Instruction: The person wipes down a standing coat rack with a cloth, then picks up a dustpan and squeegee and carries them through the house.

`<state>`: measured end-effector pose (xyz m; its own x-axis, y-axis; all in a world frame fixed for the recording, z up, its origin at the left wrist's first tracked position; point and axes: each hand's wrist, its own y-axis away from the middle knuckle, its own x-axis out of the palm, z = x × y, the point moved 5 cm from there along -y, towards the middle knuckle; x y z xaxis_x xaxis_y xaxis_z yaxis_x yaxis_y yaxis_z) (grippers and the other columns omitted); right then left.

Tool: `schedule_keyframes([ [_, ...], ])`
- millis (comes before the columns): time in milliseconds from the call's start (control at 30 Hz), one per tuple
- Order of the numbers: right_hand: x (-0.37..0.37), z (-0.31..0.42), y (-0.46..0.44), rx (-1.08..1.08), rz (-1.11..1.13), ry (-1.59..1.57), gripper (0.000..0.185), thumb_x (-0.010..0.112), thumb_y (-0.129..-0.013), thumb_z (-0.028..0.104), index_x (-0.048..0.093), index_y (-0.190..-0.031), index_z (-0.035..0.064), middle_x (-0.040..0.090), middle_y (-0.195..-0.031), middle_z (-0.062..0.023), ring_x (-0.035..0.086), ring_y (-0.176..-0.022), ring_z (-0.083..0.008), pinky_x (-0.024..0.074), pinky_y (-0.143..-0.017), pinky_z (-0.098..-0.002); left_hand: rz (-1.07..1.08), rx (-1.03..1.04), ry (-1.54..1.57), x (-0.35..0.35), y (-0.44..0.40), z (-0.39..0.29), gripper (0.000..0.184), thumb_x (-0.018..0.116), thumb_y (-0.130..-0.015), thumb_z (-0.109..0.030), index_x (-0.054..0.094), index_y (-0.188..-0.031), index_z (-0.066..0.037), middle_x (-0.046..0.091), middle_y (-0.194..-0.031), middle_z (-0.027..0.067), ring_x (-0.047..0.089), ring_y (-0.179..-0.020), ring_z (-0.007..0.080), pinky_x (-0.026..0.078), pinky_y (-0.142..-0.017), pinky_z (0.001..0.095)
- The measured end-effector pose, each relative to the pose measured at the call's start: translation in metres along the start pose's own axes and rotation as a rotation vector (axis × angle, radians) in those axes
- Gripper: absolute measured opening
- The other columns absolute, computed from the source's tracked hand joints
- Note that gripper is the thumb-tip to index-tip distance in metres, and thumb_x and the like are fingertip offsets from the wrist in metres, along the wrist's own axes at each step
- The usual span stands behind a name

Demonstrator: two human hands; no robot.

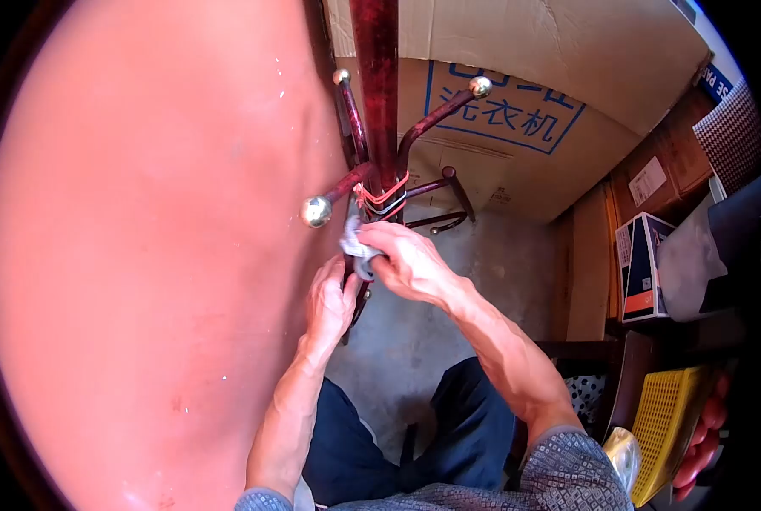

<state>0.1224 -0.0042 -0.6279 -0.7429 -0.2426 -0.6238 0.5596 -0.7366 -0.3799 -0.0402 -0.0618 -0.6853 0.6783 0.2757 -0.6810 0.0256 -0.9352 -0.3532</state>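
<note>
A dark red coat stand (379, 94) rises at the top centre, its curved hooks tipped with gold balls (315, 211). Red and white string (384, 200) is wound around its post below the hooks. Just under the string, my right hand (410, 262) is closed on a crumpled greyish cloth (361, 249), which lies against the stand. My left hand (329, 302) is at the lower left of the cloth, its fingers curled round a dark part of the stand that is mostly hidden.
A pink surface (159, 255) fills the left side. Behind the stand is a large cardboard box (516, 179) with blue writing. On the right are a small box (644, 268), a yellow basket (666, 426) and a plastic bag (691, 260). Grey floor (389, 341) shows below.
</note>
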Motion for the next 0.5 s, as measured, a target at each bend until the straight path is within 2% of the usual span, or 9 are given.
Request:
schedule_keyframes([
  [33,0.011,0.006,-0.003,-0.106,-0.035,0.000,0.039,0.059,-0.085,0.004,0.067,-0.123,0.0027,0.067,-0.126,-0.0187,0.064,-0.115,-0.0408,0.0531,-0.100,-0.0494,0.000,-0.004,0.002,0.003,0.002,0.004,0.035,0.067,-0.094,-0.009,0.064,-0.126,0.002,0.069,-0.121,0.0213,0.065,-0.112,0.0419,0.053,-0.095,0.0477],
  [100,0.031,0.006,-0.007,-0.022,0.083,-0.094,0.040,0.059,-0.086,0.006,0.066,-0.125,0.0016,0.067,-0.127,-0.0197,0.062,-0.120,-0.0406,0.0504,-0.104,-0.0496,0.038,-0.054,0.014,0.007,0.007,0.012,0.035,0.067,-0.094,-0.010,0.065,-0.127,0.001,0.069,-0.121,0.0233,0.066,-0.110,0.0437,0.054,-0.093,0.0496],
  [167,0.036,0.003,0.001,-0.046,0.086,-0.102,0.045,0.059,-0.085,0.002,0.064,-0.129,0.0018,0.066,-0.131,-0.0207,0.061,-0.125,-0.0401,0.0475,-0.108,-0.0497,0.014,-0.040,0.002,0.005,0.007,0.012,0.036,0.068,-0.093,-0.011,0.065,-0.127,0.000,0.069,-0.119,0.0249,0.067,-0.109,0.0446,0.054,-0.091,0.0507],
  [233,0.038,0.003,0.017,-0.048,-0.141,-0.107,0.048,0.058,-0.083,-0.002,0.064,-0.131,0.0019,0.066,-0.134,-0.0214,0.060,-0.126,-0.0406,0.0472,-0.110,-0.0485,0.049,-0.062,0.026,0.006,0.007,0.015,0.035,0.068,-0.093,-0.010,0.066,-0.127,-0.002,0.070,-0.118,0.0227,0.067,-0.109,0.0427,0.054,-0.092,0.0489],
  [300,0.032,0.007,0.032,-0.017,-0.166,-0.168,0.051,0.058,-0.081,-0.008,0.064,-0.131,0.0015,0.065,-0.135,-0.0216,0.062,-0.124,-0.0414,0.0485,-0.109,-0.0475,0.035,-0.038,0.024,0.002,0.005,0.007,0.035,0.068,-0.093,-0.010,0.066,-0.127,-0.002,0.071,-0.118,0.0214,0.067,-0.109,0.0418,0.054,-0.093,0.0480],
  [367,0.022,0.004,0.042,-0.009,-0.217,-0.103,0.051,0.059,-0.080,-0.009,0.064,-0.129,0.0005,0.066,-0.132,-0.0220,0.064,-0.121,-0.0422,0.0516,-0.106,-0.0461,0.008,-0.016,0.019,0.001,0.000,0.004,0.035,0.068,-0.094,-0.011,0.066,-0.127,-0.002,0.071,-0.118,0.0202,0.067,-0.109,0.0410,0.054,-0.093,0.0470],
  [433,0.004,0.001,0.043,0.022,-0.323,-0.060,0.046,0.063,-0.081,-0.007,0.064,-0.127,0.0008,0.069,-0.118,-0.0218,0.068,-0.108,-0.0411,0.0568,-0.093,-0.0449,-0.012,-0.006,0.074,0.001,0.001,0.002,0.034,0.067,-0.096,-0.011,0.066,-0.128,-0.002,0.071,-0.120,0.0181,0.068,-0.109,0.0393,0.054,-0.094,0.0458],
  [500,-0.005,-0.003,0.027,0.102,-0.271,-0.038,0.044,0.065,-0.085,-0.003,0.063,-0.128,0.0020,0.068,-0.109,-0.0207,0.068,-0.099,-0.0406,0.0577,-0.087,-0.0455,-0.022,-0.008,0.116,0.002,0.001,0.000,0.033,0.067,-0.097,-0.012,0.065,-0.128,-0.001,0.071,-0.121,0.0186,0.068,-0.109,0.0391,0.054,-0.094,0.0458],
])
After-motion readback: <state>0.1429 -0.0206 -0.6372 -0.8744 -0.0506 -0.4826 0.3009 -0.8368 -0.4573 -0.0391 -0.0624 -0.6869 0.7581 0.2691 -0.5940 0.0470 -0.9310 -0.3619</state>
